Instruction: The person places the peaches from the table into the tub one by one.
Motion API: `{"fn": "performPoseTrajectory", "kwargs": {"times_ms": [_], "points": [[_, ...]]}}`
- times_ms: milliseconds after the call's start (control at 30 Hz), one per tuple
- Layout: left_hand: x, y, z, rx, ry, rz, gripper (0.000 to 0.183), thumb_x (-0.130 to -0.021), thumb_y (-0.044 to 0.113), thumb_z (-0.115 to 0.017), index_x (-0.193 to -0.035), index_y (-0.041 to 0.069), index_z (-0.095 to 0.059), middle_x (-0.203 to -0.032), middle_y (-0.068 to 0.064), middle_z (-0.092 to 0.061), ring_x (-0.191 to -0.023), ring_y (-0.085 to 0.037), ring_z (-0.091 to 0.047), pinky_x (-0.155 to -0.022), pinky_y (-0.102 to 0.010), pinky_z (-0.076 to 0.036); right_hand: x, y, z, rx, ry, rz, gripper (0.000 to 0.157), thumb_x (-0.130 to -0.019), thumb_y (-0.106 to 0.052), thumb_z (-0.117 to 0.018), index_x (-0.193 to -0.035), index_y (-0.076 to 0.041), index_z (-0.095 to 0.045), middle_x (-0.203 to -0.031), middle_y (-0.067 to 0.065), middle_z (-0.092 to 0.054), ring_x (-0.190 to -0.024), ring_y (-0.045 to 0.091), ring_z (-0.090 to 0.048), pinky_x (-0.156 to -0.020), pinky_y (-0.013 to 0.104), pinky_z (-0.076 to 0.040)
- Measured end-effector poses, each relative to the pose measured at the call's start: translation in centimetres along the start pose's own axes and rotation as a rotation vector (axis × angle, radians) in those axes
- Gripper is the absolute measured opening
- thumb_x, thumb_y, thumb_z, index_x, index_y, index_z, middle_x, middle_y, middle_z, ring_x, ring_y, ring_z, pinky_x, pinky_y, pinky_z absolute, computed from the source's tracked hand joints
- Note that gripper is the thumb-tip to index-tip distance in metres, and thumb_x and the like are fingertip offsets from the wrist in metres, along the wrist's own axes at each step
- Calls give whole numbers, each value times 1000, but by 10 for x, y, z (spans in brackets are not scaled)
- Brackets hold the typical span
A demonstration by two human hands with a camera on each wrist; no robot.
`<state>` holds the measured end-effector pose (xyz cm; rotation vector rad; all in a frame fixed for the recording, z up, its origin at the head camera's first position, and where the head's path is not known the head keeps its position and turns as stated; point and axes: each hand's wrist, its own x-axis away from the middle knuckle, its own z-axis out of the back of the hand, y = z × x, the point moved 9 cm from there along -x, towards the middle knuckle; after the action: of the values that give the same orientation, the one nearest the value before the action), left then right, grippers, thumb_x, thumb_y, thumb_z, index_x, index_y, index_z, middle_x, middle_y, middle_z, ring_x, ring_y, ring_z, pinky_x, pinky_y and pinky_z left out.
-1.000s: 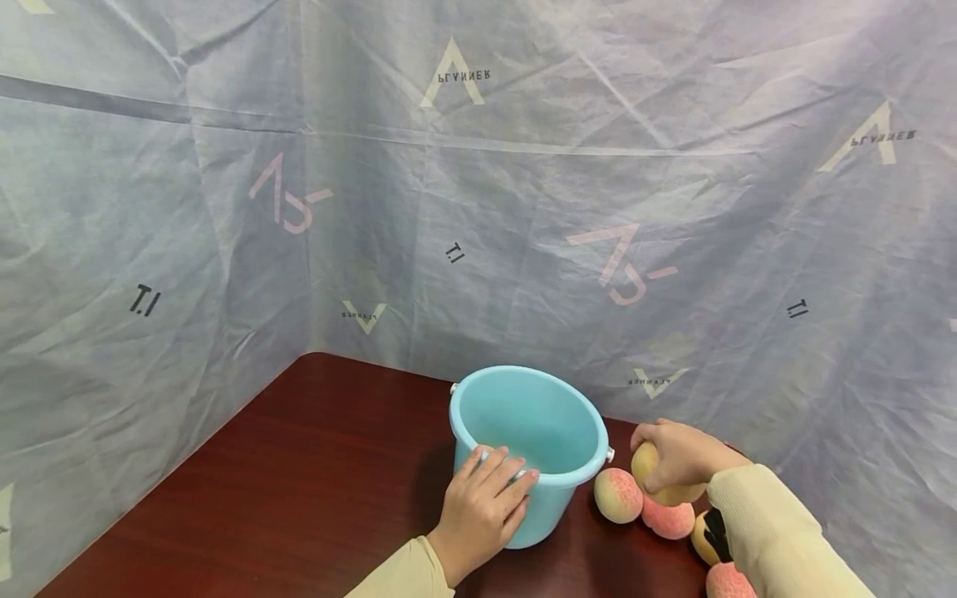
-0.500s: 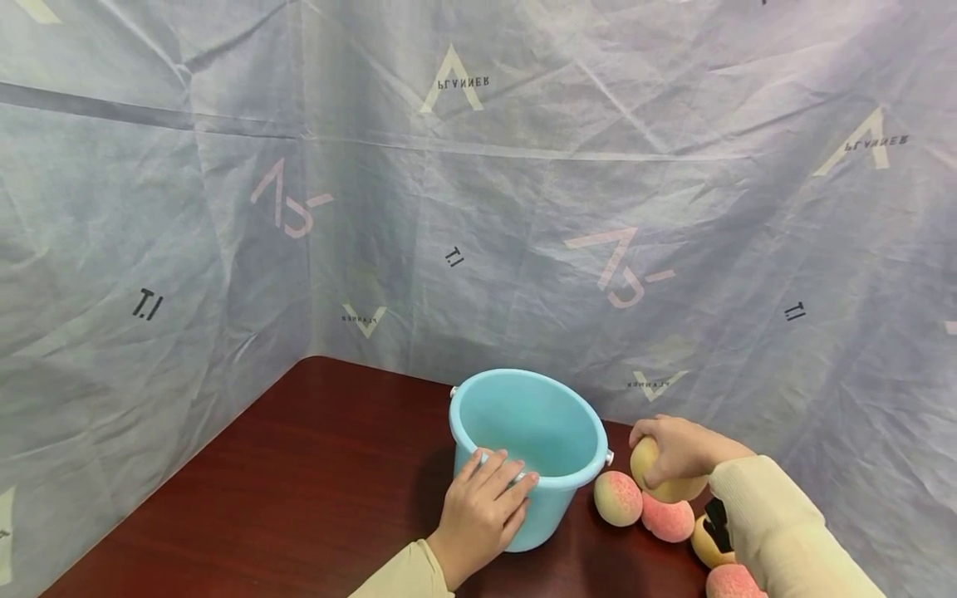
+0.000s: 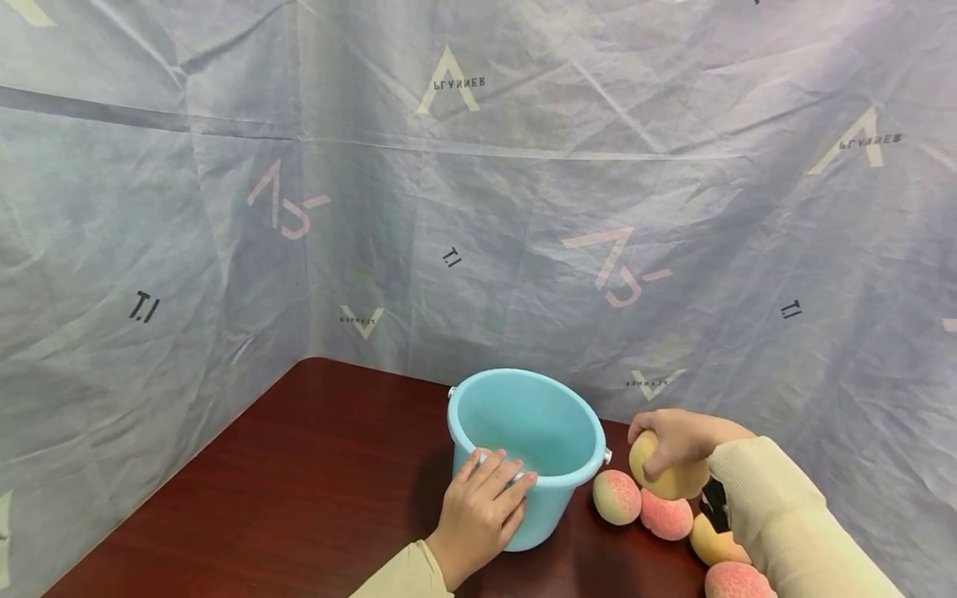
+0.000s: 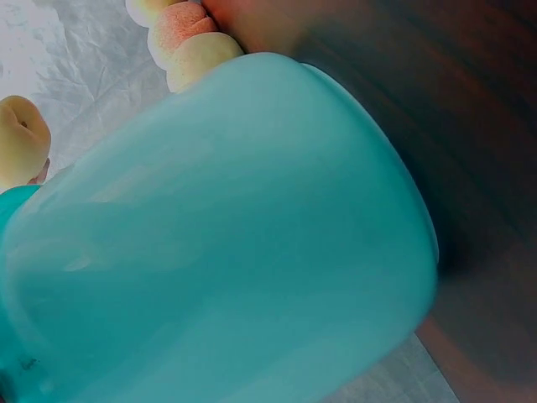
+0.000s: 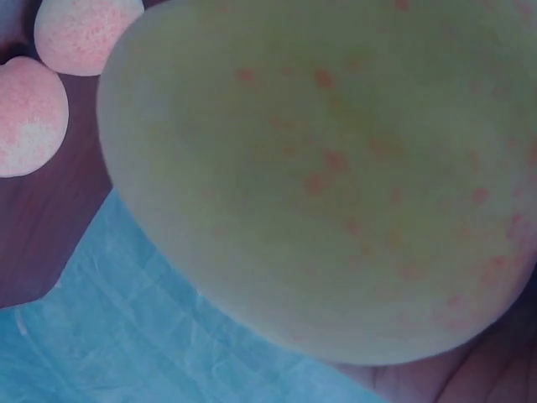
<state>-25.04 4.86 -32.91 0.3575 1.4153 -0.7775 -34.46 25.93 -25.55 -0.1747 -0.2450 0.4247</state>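
Observation:
A light blue bucket [image 3: 549,507] stands upright on the table, its mouth facing up. My left hand [image 3: 482,519] holds its near rim, fingers laid over the edge; the thumb is hidden. The bucket's wall [image 4: 226,227] fills most of the left wrist view. To the right of the bucket, my right hand [image 3: 684,436] grips a yellowish peach [image 3: 676,482] from above. Close up in the right wrist view, this peach [image 5: 310,176] shows red specks. Below it lie a pink-and-yellow peach [image 3: 616,497] and a pink peach [image 3: 666,517]. The bucket's lower inside is partly hidden.
A yellow peach [image 3: 714,544] and another pink peach [image 3: 736,581] lie near the right sleeve, partly covered by it. The dark red table [image 3: 299,490] extends to the left. Grey printed cloth [image 3: 463,208] hangs behind and at the left.
My right hand has risen slightly with the yellowish peach, showing more of the peaches below. The left hand and bucket stay in place.

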Motion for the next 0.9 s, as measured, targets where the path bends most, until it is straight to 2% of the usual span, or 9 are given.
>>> {"fn": "performPoseTrajectory", "kwargs": {"times_ms": [133,333,567,900], "points": [[0,0,1,1,6,5,35,-101,21,-40,-98,18,-75,-100,1,-69,-99,-21,-65,-87,-44,-48,0,-4,4,-1,-19,-32,40,-62,-16,-70,-100,-11,-62,-82,2,-53,-71,16,-49,-59,30,-44],[-1,-1,1,6,7,13,36,-100,20,-39,-98,18,-75,-100,1,-69,-99,-21,-65,-86,-44,-50,-1,-13,12,6,-17,-13,41,-63,-17,-71,-102,-10,-62,-82,2,-53,-73,17,-49,-61,30,-44],[-1,0,1,5,4,12,37,-100,19,-38,-98,18,-75,-100,0,-70,-98,-21,-66,-85,-45,-50,-2,-21,15,-12,-51,-20,42,-64,-16,-70,-104,-9,-61,-85,3,-54,-75,17,-50,-62,30,-45],[0,0,0,14,-7,10,38,-99,18,-37,-99,18,-75,-100,0,-69,-99,-21,-65,-86,-45,-50,-9,-36,20,17,-44,-2,41,-65,-18,-70,-104,-10,-62,-84,2,-54,-72,16,-50,-60,29,-44]]}}
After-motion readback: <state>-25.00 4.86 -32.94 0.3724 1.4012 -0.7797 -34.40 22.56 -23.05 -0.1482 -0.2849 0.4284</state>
